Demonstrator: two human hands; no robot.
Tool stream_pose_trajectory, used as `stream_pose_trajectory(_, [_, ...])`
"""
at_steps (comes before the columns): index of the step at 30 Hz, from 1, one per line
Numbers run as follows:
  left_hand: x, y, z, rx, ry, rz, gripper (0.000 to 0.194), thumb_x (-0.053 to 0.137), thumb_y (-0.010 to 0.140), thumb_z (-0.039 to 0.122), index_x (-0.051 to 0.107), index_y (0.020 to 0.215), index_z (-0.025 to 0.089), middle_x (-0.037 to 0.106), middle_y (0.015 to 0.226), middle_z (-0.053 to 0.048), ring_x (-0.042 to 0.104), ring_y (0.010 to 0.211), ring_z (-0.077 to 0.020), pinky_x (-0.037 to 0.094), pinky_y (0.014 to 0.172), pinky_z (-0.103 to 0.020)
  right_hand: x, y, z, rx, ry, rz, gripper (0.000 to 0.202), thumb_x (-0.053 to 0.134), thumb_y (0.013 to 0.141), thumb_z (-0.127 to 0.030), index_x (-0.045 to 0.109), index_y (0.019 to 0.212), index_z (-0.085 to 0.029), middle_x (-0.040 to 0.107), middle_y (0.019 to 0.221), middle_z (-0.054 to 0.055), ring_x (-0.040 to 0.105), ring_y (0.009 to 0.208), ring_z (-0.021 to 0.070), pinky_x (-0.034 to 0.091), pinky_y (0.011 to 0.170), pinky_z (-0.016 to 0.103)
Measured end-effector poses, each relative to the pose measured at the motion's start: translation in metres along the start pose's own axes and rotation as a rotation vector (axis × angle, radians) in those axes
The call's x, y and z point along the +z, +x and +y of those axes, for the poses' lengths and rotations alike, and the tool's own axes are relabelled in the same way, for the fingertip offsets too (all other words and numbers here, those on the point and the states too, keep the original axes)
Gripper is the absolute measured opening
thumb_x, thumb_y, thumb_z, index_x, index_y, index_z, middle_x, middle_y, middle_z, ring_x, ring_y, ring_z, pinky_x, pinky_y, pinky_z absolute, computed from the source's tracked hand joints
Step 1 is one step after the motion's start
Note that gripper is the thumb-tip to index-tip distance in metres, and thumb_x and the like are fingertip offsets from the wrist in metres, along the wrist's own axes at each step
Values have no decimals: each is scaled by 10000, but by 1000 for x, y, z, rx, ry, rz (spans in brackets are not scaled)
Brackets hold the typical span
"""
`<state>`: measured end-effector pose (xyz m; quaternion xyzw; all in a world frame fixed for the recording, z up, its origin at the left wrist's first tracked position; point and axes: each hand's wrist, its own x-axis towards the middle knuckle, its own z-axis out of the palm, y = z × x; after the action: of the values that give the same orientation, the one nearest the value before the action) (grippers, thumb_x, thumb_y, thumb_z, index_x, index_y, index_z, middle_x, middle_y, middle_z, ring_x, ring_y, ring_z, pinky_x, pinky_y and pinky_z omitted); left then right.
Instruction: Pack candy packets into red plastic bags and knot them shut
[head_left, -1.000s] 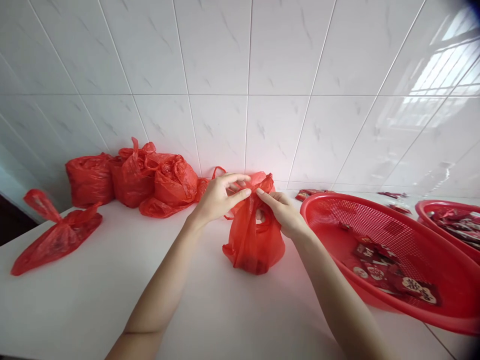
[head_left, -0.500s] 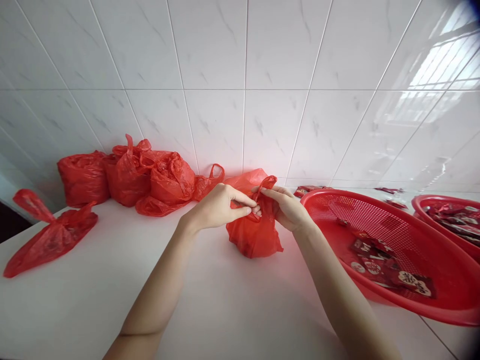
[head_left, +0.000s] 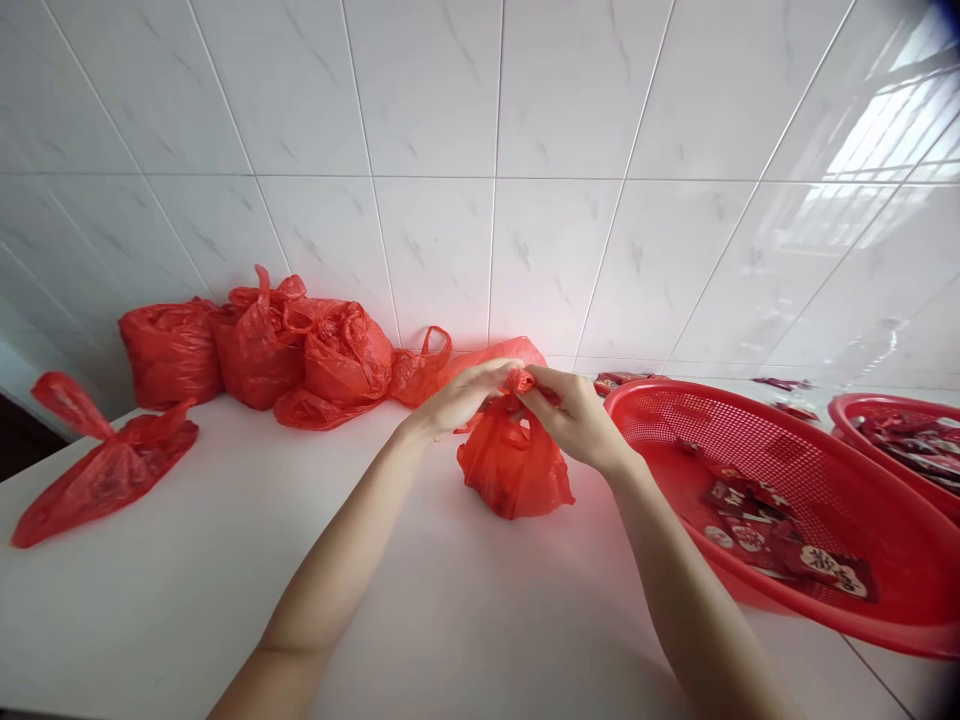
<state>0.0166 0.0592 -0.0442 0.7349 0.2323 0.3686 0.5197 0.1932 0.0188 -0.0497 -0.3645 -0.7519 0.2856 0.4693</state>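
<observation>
A small red plastic bag (head_left: 514, 468) stands upright on the white tabletop, its filled body bulging below a gathered neck. My right hand (head_left: 574, 412) pinches the twisted top of the bag between thumb and bent fingers. From the other side, my left hand (head_left: 474, 392) reaches to the same bunched top, its fingers long and close together against the plastic; their tips are partly hidden behind the bag's top. What lies inside the bag shows only as dark shapes through the plastic.
Several full red bags (head_left: 259, 345) line the tiled wall at the left. A tied red bag (head_left: 112, 465) lies near the table's left edge. A red perforated basket (head_left: 780, 425) holding red packets (head_left: 787, 540) stands at the right, with a second red basket (head_left: 844, 408) beyond.
My left hand has shifted from a pinch in front of the bag's neck to its upper left side. The loose top is now bunched tighter, and my right hand has closed on it.
</observation>
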Motion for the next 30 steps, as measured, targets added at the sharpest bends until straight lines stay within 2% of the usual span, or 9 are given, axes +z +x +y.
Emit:
stream_pose_trajectory(4, [1,5,-9,-93,-33,69,427,510,940,561,703,894,182,737,885,-40,712,840,-193,555,744,-281,-4,-2,4,-55,-249,66,215,448,918,-184,539,725,-211,571,643,-17,463,545,117,361,550,259])
stream_pose_trajectory(7, [-3,7,-15,-173,-59,63,415,541,924,540,693,820,168,743,853,-45,710,791,-194,546,633,-261,-3,-2,6,-118,-352,118,195,450,894,-161,606,788,-211,576,678,0,472,579,133,362,567,268])
stream_pose_trajectory(10, [-5,9,-18,-185,-152,21,379,525,936,485,700,795,180,737,790,-1,705,755,-171,520,579,-230,-2,-1,8,-144,-298,128,241,440,871,-128,654,933,-219,660,815,26,581,696,169,446,648,292])
stream_pose_trajectory(13, [-5,9,-22,-159,-255,34,293,557,927,422,718,815,203,734,772,50,706,777,-144,529,613,-197,-3,0,11,-135,-190,110,332,440,831,-82,633,1054,-232,706,1021,49,662,968,223,510,824,357])
stream_pose_trajectory(16, [-4,10,-24,-147,-294,43,228,624,892,394,730,804,212,734,748,82,707,791,-130,538,640,-179,-7,0,12,-147,-108,90,368,453,822,-71,634,1091,-243,691,1208,62,593,1235,252,462,1025,449])
stream_pose_trajectory(19, [-4,11,-25,-132,-311,83,206,624,889,355,737,810,203,734,755,75,703,788,-120,539,669,-183,-12,-1,11,-211,-133,68,364,496,837,-80,699,1078,-263,662,1309,45,538,1319,248,407,1110,474])
stream_pose_trajectory(22, [-6,13,-28,-124,-354,158,128,710,818,307,742,791,186,732,762,19,685,737,-133,534,662,-227,-16,-3,8,-335,-274,40,299,563,847,-97,766,968,-282,639,1353,27,531,1308,264,436,1079,482])
stream_pose_trajectory(25, [-11,18,-36,-127,-325,296,166,782,737,313,752,800,162,715,766,-36,658,719,-161,512,666,-279,-16,-5,2,-421,-434,-52,280,572,852,-84,778,913,-263,658,1323,38,552,1253,283,472,1006,493])
stream_pose_trajectory(30, [-23,25,-61,-129,-188,479,217,798,700,348,711,694,149,653,745,-27,594,720,-132,431,666,-257,-14,-10,-10,-436,-548,-259,252,549,868,-65,749,813,-209,754,935,66,671,916,223,508,859,394])
